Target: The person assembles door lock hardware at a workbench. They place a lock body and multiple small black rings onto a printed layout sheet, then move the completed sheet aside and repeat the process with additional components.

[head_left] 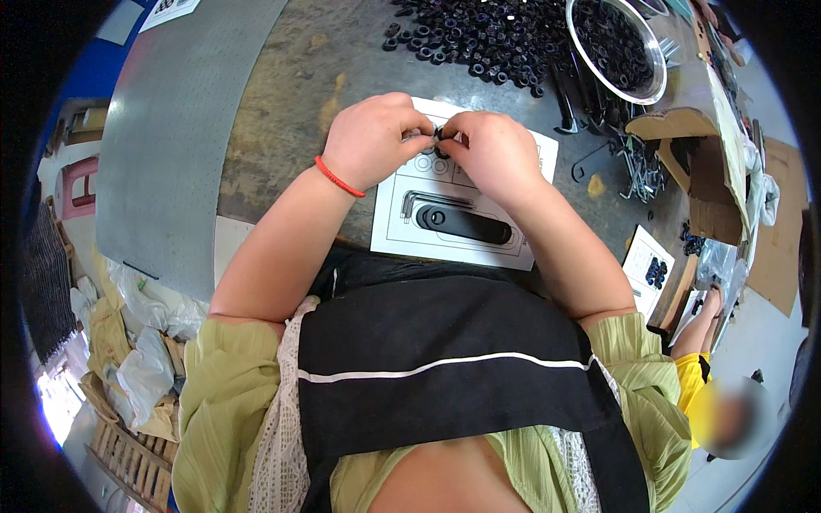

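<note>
My left hand (369, 141), with a red cord bracelet (339, 177) at its wrist, and my right hand (499, 156) meet over a white printed sheet (396, 241). Their fingertips pinch together at small black ring-shaped parts (440, 150), partly hidden by the fingers. Below the hands, a flat black wrench-like tool (469, 226) with a round hole at one end lies on the sheet's printed outline. Thin bent hex keys (438, 200) rest just above it.
A heap of black rings (487, 38) covers the far table, beside a metal bowl (659, 79) of dark parts. Loose hex keys (640, 167) lie near an open cardboard box (721, 192). Another sheet (637, 265) holds small parts. A person in yellow (691, 389) is at right.
</note>
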Tool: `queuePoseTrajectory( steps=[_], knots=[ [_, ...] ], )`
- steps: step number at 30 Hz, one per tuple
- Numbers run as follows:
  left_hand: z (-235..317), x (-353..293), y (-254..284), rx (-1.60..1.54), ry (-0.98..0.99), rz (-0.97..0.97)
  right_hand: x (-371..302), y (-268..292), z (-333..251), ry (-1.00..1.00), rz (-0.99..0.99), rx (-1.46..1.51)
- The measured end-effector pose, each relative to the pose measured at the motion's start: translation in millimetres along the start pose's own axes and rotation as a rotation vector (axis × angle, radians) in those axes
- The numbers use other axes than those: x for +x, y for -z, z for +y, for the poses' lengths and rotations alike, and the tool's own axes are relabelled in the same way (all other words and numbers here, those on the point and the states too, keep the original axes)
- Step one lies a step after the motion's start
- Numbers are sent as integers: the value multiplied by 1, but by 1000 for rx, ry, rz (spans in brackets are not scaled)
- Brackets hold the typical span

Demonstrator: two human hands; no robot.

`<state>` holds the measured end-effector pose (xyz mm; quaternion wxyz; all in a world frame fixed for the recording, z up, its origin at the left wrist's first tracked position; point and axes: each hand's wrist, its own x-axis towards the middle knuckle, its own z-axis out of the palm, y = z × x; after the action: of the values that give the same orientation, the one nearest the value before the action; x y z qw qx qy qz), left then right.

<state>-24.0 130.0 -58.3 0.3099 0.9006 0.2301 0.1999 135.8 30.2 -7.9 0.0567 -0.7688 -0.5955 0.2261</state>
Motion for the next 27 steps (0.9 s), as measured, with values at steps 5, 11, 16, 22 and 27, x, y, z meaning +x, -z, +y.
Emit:
queuePoseTrajectory(
  steps=[5,11,16,22,27],
  knots=[
    [3,2,3,11,0,-32,-2,-10,8,104,135,11],
    [5,3,4,-134,108,-37,-1,3,8,68,72,70],
    [5,3,14,-357,150,88,23,56,68,60,594,192],
    [-8,10,13,-350,196,136,73,109,179,-248,494,-108],
    [-8,8,15,-317,203,146,80,113,190,-216,447,81]
  ],
)
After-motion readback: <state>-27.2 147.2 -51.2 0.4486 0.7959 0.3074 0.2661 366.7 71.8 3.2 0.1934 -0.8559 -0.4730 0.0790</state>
